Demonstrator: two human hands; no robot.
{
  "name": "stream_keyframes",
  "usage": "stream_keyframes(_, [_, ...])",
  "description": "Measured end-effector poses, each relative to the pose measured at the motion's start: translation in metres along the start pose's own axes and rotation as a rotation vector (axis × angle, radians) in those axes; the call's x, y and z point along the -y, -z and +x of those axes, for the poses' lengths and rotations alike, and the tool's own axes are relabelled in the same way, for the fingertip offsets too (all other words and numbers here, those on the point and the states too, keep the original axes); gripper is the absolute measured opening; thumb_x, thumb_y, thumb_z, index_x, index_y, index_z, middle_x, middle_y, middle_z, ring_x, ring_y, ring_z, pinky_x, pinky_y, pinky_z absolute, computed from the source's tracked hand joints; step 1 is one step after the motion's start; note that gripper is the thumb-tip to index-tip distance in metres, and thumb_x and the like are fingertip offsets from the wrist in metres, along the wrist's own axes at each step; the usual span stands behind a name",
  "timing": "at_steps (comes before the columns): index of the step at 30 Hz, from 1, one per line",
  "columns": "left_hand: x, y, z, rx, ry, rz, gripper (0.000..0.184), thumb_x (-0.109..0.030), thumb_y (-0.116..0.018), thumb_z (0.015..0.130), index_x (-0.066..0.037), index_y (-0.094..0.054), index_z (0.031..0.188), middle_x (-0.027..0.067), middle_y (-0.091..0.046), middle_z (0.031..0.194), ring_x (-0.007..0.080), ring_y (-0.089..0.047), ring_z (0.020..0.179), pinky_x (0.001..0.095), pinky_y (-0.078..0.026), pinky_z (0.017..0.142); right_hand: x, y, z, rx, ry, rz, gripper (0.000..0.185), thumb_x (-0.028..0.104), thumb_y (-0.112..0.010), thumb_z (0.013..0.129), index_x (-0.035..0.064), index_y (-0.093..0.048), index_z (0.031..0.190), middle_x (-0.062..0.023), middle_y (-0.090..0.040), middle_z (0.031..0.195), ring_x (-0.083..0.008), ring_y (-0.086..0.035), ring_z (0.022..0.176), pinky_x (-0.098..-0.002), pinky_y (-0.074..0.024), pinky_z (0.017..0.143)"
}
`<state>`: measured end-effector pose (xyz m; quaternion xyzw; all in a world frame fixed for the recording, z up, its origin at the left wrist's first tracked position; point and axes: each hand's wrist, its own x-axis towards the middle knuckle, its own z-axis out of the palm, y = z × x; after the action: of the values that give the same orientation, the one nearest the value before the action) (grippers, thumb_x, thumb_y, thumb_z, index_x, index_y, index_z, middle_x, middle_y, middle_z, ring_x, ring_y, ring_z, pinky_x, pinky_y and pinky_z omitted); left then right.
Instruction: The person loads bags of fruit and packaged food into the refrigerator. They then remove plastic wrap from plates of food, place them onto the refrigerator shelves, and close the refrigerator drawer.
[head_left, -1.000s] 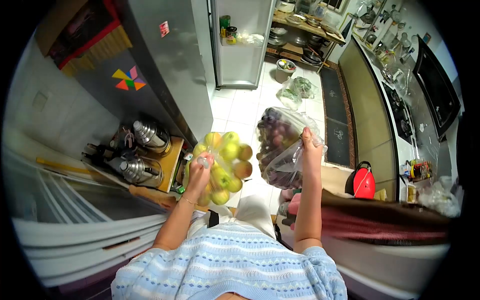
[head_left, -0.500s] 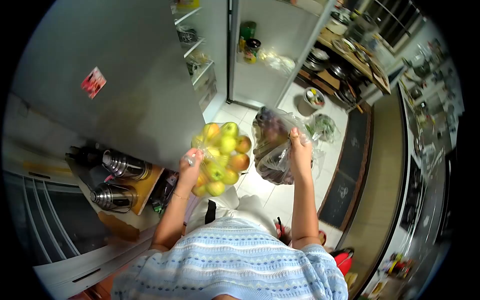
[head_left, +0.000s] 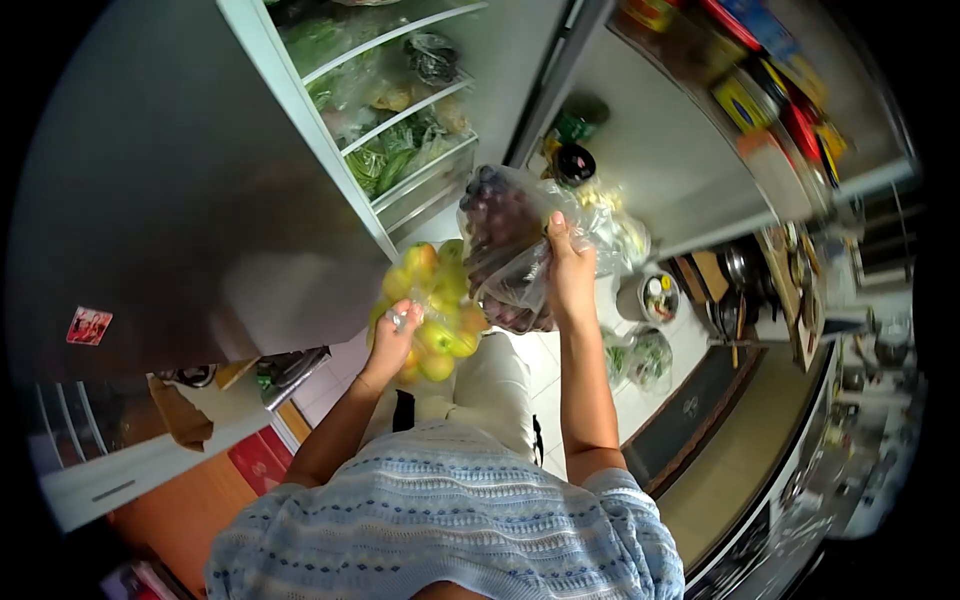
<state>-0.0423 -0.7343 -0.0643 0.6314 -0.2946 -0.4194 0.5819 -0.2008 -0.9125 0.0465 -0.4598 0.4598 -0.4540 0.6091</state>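
My left hand (head_left: 393, 338) is closed on the gathered neck of a clear plastic bag of yellow-green and reddish fruit (head_left: 440, 345), which look like apples or pears. In my right hand (head_left: 570, 275) I grip a clear plastic bag of dark purple grapes (head_left: 505, 225), thumb on top of the plastic. The two bags hang side by side in front of me, close together. Ahead stands an open fridge (head_left: 410, 100), its shelves holding bagged greens (head_left: 395, 155) and a dark bagged item (head_left: 432, 57).
The fridge door (head_left: 690, 140) stands open on the right, with jars, packets and a dark-lidded jar (head_left: 575, 164) in its racks. On the floor are a bin (head_left: 647, 298), bagged greens (head_left: 650, 360) and a dark mat (head_left: 690, 415). A counter (head_left: 760, 480) runs along the right.
My view has turned left and nearer the fridge, so its shelves and door racks show more. Both bags stay in my hands and have come closer to the fridge opening.
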Motion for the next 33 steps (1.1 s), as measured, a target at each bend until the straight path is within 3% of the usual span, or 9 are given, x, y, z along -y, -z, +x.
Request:
stream_keyframes(2, [0.004, -0.015, 0.012, -0.064, 0.006, 0.054, 0.021, -0.013, -0.047, 0.09, -0.001, -0.046, 0.074, -0.0036, -0.042, 0.068, 0.0052, -0.037, 0.067, 0.021, -0.034, 0.06, -0.009, -0.01, 0.038, 0.076, -0.06, 0.082, 0.031, 0.029, -0.052, 0.09, 0.0102, -0.049, 0.066, 0.0075, -0.037, 0.058, -0.0036, -0.029, 0.05, -0.022, -0.0225, 0.044])
stream_keyframes(3, [0.006, -0.022, 0.019, -0.102, 0.017, 0.044, 0.021, -0.013, -0.047, 0.09, -0.001, -0.046, 0.074, -0.0036, -0.042, 0.068, 0.0052, -0.037, 0.067, 0.021, -0.034, 0.06, -0.012, -0.012, 0.056, 0.115, -0.141, 0.096, 0.022, 0.025, -0.054, 0.089, 0.009, -0.054, 0.075, 0.0046, -0.046, 0.067, -0.0057, -0.039, 0.059, -0.0219, -0.0333, 0.054])
stream_keyframes(7, [0.038, -0.054, 0.039, -0.225, 0.072, -0.071, 0.017, -0.01, -0.048, 0.09, 0.0, -0.046, 0.076, -0.0023, -0.043, 0.072, 0.0064, -0.038, 0.069, 0.0204, -0.035, 0.063, -0.036, -0.05, 0.115, 0.194, -0.246, 0.082, 0.027, 0.029, -0.055, 0.088, 0.012, -0.049, 0.068, 0.0061, -0.036, 0.053, -0.0061, -0.028, 0.04, -0.024, -0.0241, 0.036])
stream_keyframes(9, [0.059, -0.066, 0.04, -0.322, -0.01, -0.12, 0.008, -0.006, -0.049, 0.088, 0.002, -0.049, 0.084, 0.0006, -0.049, 0.077, 0.0082, -0.044, 0.073, 0.0208, -0.038, 0.069, -0.054, -0.061, 0.143, 0.25, -0.279, 0.083, 0.029, 0.03, -0.054, 0.089, 0.0113, -0.048, 0.067, 0.0058, -0.036, 0.052, -0.0056, -0.029, 0.041, -0.0231, -0.0244, 0.037])
stream_keyframes(12, [0.081, -0.075, 0.046, -0.335, 0.073, -0.041, 0.008, -0.004, -0.05, 0.087, 0.002, -0.052, 0.091, 0.0028, -0.053, 0.081, 0.0095, -0.049, 0.078, 0.0222, -0.04, 0.073, -0.087, -0.084, 0.182, 0.324, -0.315, 0.088, 0.033, 0.034, -0.052, 0.089, 0.0103, -0.047, 0.067, 0.0054, -0.035, 0.051, -0.0052, -0.03, 0.041, -0.0225, -0.0245, 0.037])
stream_keyframes(20, [0.087, -0.097, 0.069, -0.443, 0.199, -0.009, 0.01, -0.007, -0.054, 0.087, 0.003, -0.052, 0.089, 0.0035, -0.053, 0.077, 0.0102, -0.049, 0.072, 0.0222, -0.041, 0.067, -0.184, -0.145, 0.252, 0.323, -0.404, 0.079, 0.03, 0.029, -0.055, 0.088, 0.0085, -0.05, 0.067, 0.0007, -0.043, 0.052, -0.0095, -0.038, 0.039, -0.025, -0.0305, 0.037])
stream_keyframes(28, [0.099, -0.089, 0.09, -0.451, 0.279, 0.039, 0.01, -0.006, -0.055, 0.086, 0.002, -0.05, 0.083, 0.0044, -0.046, 0.068, 0.0102, -0.044, 0.065, 0.0228, -0.038, 0.061, -0.218, -0.17, 0.267, 0.337, -0.488, 0.176, 0.026, 0.029, -0.056, 0.087, 0.0074, -0.053, 0.071, -0.0002, -0.046, 0.056, -0.0104, -0.04, 0.041, -0.0245, -0.0322, 0.038])
stream_keyframes(30, [0.106, -0.092, 0.089, -0.568, 0.135, -0.018, 0.011, -0.005, -0.054, 0.085, 0.002, -0.048, 0.08, 0.004, -0.043, 0.066, 0.0106, -0.041, 0.063, 0.0225, -0.037, 0.059, -0.218, -0.169, 0.264, 0.306, -0.533, 0.139, 0.03, 0.033, -0.057, 0.086, 0.0081, -0.05, 0.071, 0.0026, -0.04, 0.052, -0.0083, -0.034, 0.04, -0.0255, -0.0278, 0.037])
stream_keyframes(33, [0.11, -0.088, 0.089, -0.532, 0.204, -0.068, 0.014, -0.004, -0.054, 0.085, 0.002, -0.044, 0.077, 0.0036, -0.042, 0.066, 0.0112, -0.039, 0.063, 0.0224, -0.036, 0.059, -0.215, -0.165, 0.265, 0.316, -0.528, 0.12, 0.03, 0.033, -0.056, 0.087, 0.0077, -0.05, 0.071, 0.0024, -0.04, 0.052, -0.0079, -0.033, 0.04, -0.025, -0.0275, 0.038])
